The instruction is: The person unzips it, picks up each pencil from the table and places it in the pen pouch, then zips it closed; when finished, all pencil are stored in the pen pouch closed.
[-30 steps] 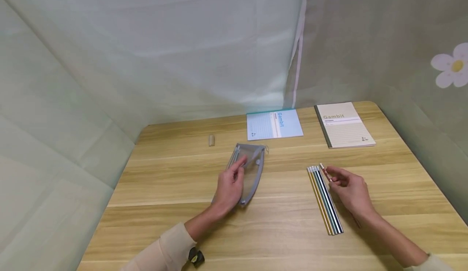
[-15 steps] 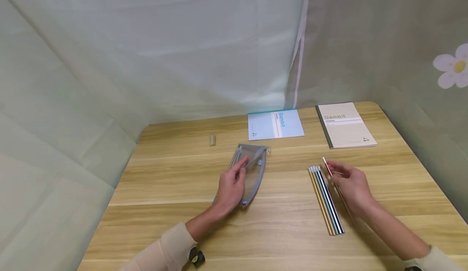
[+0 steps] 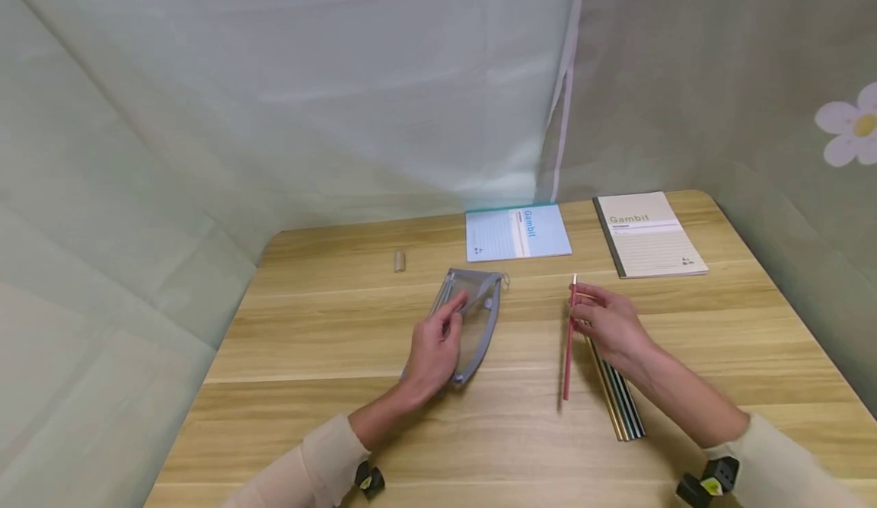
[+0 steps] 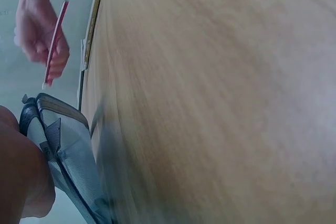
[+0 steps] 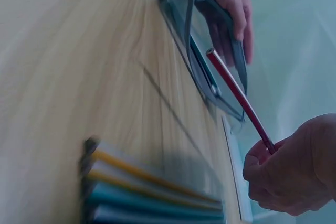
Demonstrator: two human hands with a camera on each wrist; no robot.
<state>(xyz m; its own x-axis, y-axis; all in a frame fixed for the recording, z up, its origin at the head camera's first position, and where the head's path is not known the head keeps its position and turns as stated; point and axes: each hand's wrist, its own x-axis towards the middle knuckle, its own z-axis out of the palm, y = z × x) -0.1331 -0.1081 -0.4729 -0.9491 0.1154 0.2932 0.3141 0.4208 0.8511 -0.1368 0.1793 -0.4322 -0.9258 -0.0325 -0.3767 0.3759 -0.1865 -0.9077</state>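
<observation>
My left hand (image 3: pixel 435 348) holds the grey mesh pencil case (image 3: pixel 474 344) on the table, thumb and fingers at its upper side. In the right wrist view the zipped mouth of the case (image 5: pixel 190 30) gapes open, with a few pencils (image 5: pixel 203 66) inside. A red pencil (image 3: pixel 568 363) is pinched in my right hand (image 3: pixel 613 329), raised above the table with its pale end away from me. Below the right hand lies a row of several striped pencils (image 3: pixel 619 401) in yellow, green and black, partly hidden by that hand.
A blue notebook (image 3: pixel 517 234) lies behind the case, and a cream notebook (image 3: pixel 651 234) sits at the back right. A small beige cylindrical object (image 3: pixel 400 261) rests behind the case to the left. Fabric curtains (image 3: pixel 384 97) enclose the table (image 3: pixel 294 363).
My right hand has lifted the red pencil from beside the row and carried it left over the other pencils, toward the case. The left hand stays on the case.
</observation>
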